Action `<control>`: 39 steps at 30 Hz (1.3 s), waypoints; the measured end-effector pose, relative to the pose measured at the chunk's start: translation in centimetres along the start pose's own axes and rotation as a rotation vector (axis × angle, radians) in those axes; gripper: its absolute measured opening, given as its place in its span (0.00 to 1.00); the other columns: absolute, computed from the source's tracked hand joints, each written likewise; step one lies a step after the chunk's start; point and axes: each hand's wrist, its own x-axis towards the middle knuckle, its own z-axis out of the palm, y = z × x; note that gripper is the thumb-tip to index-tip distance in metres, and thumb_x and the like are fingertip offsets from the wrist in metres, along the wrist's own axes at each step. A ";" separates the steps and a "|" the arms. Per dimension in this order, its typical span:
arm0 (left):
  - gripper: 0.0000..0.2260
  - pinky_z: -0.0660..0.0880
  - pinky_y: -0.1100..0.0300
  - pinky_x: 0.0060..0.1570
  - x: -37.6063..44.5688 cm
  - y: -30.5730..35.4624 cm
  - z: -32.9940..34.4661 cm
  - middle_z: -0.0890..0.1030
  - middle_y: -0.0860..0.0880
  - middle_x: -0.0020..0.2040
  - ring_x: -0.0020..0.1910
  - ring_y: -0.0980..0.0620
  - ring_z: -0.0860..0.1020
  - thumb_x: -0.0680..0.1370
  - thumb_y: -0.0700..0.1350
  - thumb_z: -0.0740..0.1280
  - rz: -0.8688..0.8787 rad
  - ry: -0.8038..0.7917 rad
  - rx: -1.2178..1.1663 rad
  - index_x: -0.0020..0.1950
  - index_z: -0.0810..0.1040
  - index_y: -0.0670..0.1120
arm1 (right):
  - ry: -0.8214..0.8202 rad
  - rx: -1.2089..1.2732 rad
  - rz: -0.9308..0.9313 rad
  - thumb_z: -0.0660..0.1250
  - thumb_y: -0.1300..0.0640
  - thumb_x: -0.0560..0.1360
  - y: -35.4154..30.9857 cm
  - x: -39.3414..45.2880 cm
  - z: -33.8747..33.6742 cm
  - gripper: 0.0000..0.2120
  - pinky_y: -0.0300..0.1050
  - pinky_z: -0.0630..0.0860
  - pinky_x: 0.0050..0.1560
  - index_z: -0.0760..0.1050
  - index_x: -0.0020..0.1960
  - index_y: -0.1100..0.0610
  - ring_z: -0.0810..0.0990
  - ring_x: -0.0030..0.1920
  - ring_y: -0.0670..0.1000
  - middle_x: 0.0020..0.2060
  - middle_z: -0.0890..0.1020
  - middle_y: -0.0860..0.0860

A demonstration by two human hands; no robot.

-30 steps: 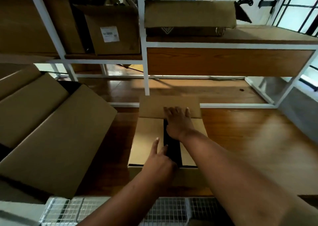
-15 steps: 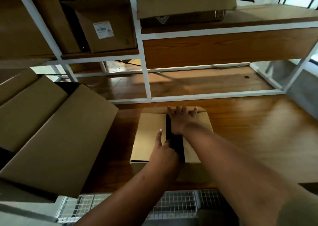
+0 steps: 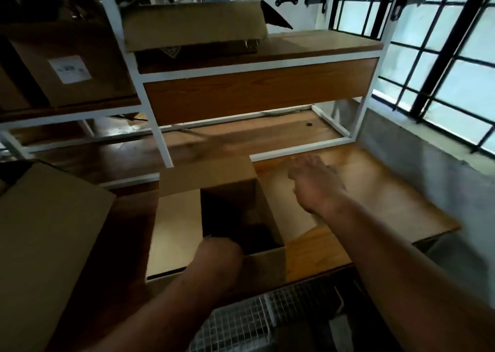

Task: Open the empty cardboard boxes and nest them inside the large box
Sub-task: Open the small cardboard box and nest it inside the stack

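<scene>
Standing on a wooden table (image 3: 334,252), a big box (image 3: 45,244) is seen at left and a small box (image 3: 214,217) at centre, half opened. The small box's near edge is met by the left hand (image 3: 217,255), fingers hidden, grip unclear; its right flap (image 3: 284,207) is pressed outward by the flat, spread right hand (image 3: 316,182).
</scene>
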 end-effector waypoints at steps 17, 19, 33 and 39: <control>0.07 0.70 0.46 0.56 -1.4 -0.6 -2.9 0.83 0.46 0.51 0.51 0.42 0.79 0.82 0.50 0.71 -0.060 -0.049 0.180 0.55 0.84 0.49 | -0.228 0.240 0.173 0.69 0.56 0.83 -8.3 -3.0 7.5 0.44 0.49 0.83 0.37 0.46 0.90 0.48 0.85 0.44 0.53 0.52 0.83 0.54; 0.09 0.71 0.43 0.58 -3.1 -2.6 -4.2 0.82 0.46 0.50 0.49 0.44 0.76 0.79 0.54 0.73 -0.103 -0.013 0.223 0.54 0.83 0.51 | -0.214 0.247 0.148 0.71 0.51 0.81 -8.8 -3.1 7.4 0.45 0.54 0.85 0.47 0.48 0.89 0.48 0.84 0.55 0.57 0.63 0.81 0.56; 0.23 0.84 0.49 0.55 -8.9 -11.6 2.1 0.79 0.51 0.58 0.54 0.50 0.81 0.72 0.62 0.80 -0.476 -0.165 -0.439 0.63 0.82 0.54 | -0.304 0.350 0.032 0.59 0.28 0.82 -13.4 -3.3 6.6 0.40 0.77 0.68 0.75 0.43 0.87 0.34 0.46 0.86 0.72 0.88 0.35 0.44; 0.30 0.83 0.48 0.57 -8.4 -11.2 2.7 0.71 0.47 0.66 0.57 0.46 0.78 0.71 0.63 0.80 -0.518 -0.142 -0.333 0.69 0.77 0.56 | -0.340 0.398 -0.061 0.48 0.10 0.66 -10.8 -4.9 6.8 0.56 0.75 0.66 0.78 0.41 0.87 0.33 0.44 0.87 0.69 0.88 0.40 0.40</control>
